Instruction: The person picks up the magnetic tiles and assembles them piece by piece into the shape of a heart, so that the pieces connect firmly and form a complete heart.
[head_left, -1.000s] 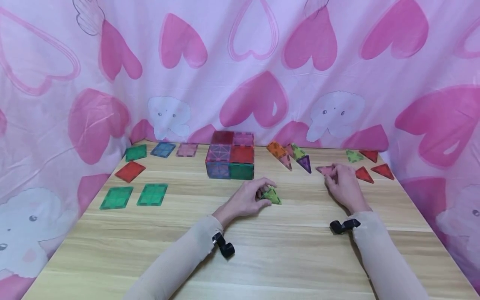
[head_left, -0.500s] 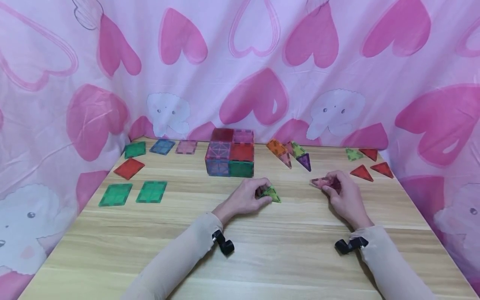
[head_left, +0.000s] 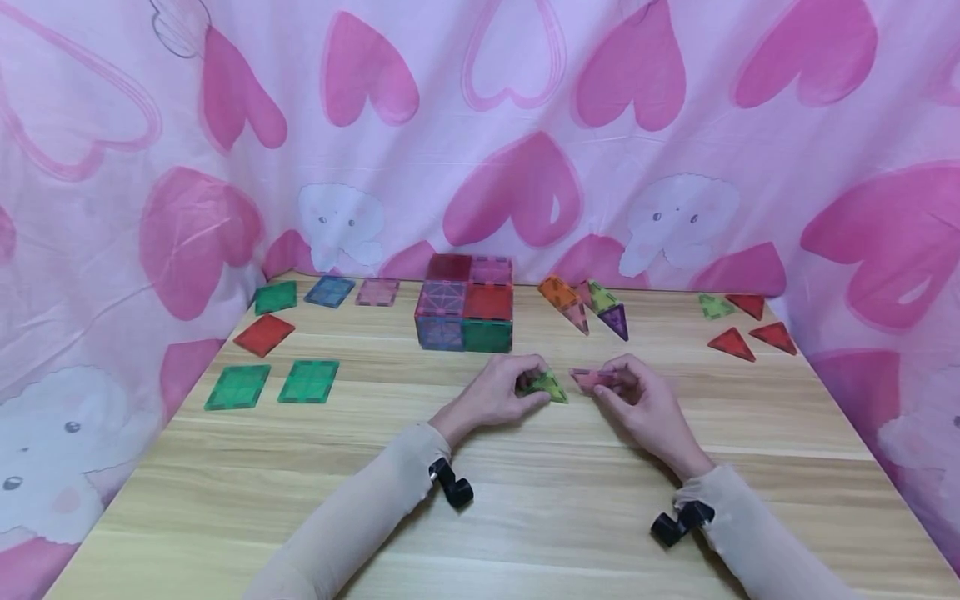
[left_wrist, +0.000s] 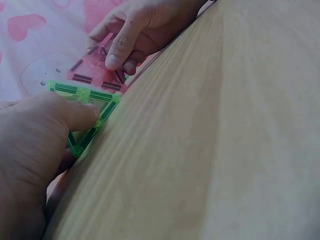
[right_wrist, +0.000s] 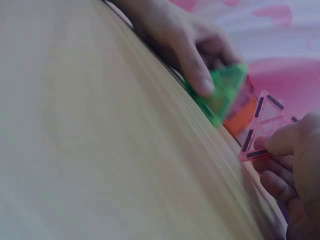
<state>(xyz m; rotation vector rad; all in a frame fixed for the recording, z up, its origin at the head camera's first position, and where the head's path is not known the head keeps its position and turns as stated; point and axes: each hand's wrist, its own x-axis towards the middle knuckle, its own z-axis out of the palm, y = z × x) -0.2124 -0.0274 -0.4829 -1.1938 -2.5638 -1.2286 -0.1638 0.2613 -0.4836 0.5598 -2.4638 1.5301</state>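
Observation:
In the head view my left hand (head_left: 493, 392) pinches a yellow-green triangular magnetic tile (head_left: 552, 386) between thumb and fingers, low over the middle of the table. Close on its right, my right hand (head_left: 647, 410) pinches a pink triangular magnetic tile (head_left: 589, 380). A small gap separates the two tiles there. From the left wrist, the pink tile (left_wrist: 80, 73) appears just behind the edge of the green tile (left_wrist: 75, 90); whether they touch cannot be told from that view. My fingers cover part of each tile.
Behind the hands stands a box of coloured tiles (head_left: 487, 302). Right of it lie kite shapes, one orange and pink (head_left: 558, 293), one green and purple (head_left: 613, 318). Square tiles (head_left: 309, 382) lie left; red triangles (head_left: 731, 344) and a green tile (head_left: 715, 306) lie far right.
My right hand has drawn the pink triangle away from the right-hand tiles and carried it left, close to the green one. The left hand has stayed nearly still, holding its tile.

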